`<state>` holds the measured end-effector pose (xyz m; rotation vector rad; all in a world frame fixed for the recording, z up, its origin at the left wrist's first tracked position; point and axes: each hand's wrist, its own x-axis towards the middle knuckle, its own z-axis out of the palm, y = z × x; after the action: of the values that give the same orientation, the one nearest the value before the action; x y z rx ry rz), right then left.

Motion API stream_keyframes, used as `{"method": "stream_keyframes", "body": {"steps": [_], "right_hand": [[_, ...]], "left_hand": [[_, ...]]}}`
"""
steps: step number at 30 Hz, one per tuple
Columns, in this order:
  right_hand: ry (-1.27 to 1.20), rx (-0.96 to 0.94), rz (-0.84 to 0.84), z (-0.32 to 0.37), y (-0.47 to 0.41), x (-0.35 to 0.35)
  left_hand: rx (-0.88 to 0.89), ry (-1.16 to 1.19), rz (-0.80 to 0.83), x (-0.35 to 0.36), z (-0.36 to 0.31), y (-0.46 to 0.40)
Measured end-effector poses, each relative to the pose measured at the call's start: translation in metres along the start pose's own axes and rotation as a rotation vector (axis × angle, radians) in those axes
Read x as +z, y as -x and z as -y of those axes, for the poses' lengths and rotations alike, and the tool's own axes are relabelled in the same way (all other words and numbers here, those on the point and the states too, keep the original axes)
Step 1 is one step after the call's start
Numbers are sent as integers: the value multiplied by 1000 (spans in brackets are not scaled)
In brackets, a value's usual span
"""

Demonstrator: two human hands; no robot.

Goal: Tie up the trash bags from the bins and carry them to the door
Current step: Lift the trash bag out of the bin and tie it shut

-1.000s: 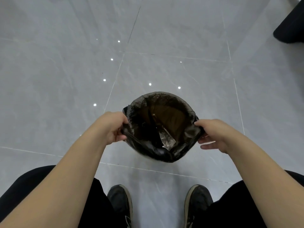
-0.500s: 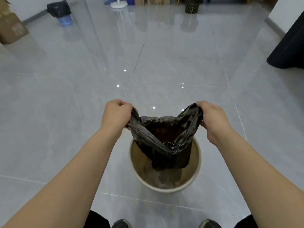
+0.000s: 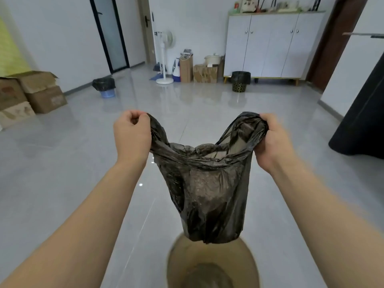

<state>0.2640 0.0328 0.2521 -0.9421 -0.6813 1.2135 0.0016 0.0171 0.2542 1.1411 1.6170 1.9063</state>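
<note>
A dark, half-transparent trash bag (image 3: pixel 207 196) hangs in the air in front of me, its bottom just above the beige bin (image 3: pixel 176 265) on the floor. My left hand (image 3: pixel 132 134) grips the bag's left top corner in a fist. My right hand (image 3: pixel 270 140) grips the right top corner. The bag's mouth sags open between the two hands. Two more bins with black bags stand far off: a blue bin (image 3: pixel 105 86) at the left wall and a black patterned bin (image 3: pixel 240 81) by the cabinet. A wooden door (image 3: pixel 148 28) is at the back.
Cardboard boxes (image 3: pixel 39 90) are stacked at the left wall. A white standing fan (image 3: pixel 164 57), boxes and a pot sit at the back beside a white cabinet (image 3: pixel 272 44). A dark draped object (image 3: pixel 361 125) stands at the right. Glossy grey tiles cover the floor between.
Both hands took hold of the bag's rim at the bin and lifted it up and out. The bag now hangs free above the bin, and my view has risen to the room.
</note>
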Motion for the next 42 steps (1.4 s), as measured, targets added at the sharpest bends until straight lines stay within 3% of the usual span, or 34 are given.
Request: {"method": "stream_keyframes", "body": {"steps": [10, 15, 18, 22, 26, 30, 33, 35, 36, 39, 42], "right_hand": [[238, -76, 298, 6, -9, 71], [337, -92, 409, -17, -10, 99], [797, -110, 383, -69, -17, 90], [1499, -109, 318, -155, -22, 45], [1835, 94, 304, -217, -18, 8], [1744, 196, 194, -242, -17, 7], [1677, 43, 146, -246, -21, 11], [1533, -33, 143, -247, -22, 16], [1419, -33, 142, -248, -23, 20], [1146, -7, 96, -253, -23, 31], [969, 67, 56, -257, -22, 43]], "left_hand": [[214, -138, -24, -34, -36, -58], [202, -341, -5, -77, -12, -70], [68, -533, 20, -108, 57, -54], [-315, -705, 105, -158, 169, -6], [-604, -832, 225, -188, 237, 46], [-693, -1117, 372, -193, 248, 62], [-596, -1429, 469, -192, 230, 58], [-529, -1484, 465, -186, 219, 59], [-449, -1484, 449, -179, 214, 63], [80, -1297, 506, -141, 217, 77], [261, -1312, 765, -106, 243, 79]]}}
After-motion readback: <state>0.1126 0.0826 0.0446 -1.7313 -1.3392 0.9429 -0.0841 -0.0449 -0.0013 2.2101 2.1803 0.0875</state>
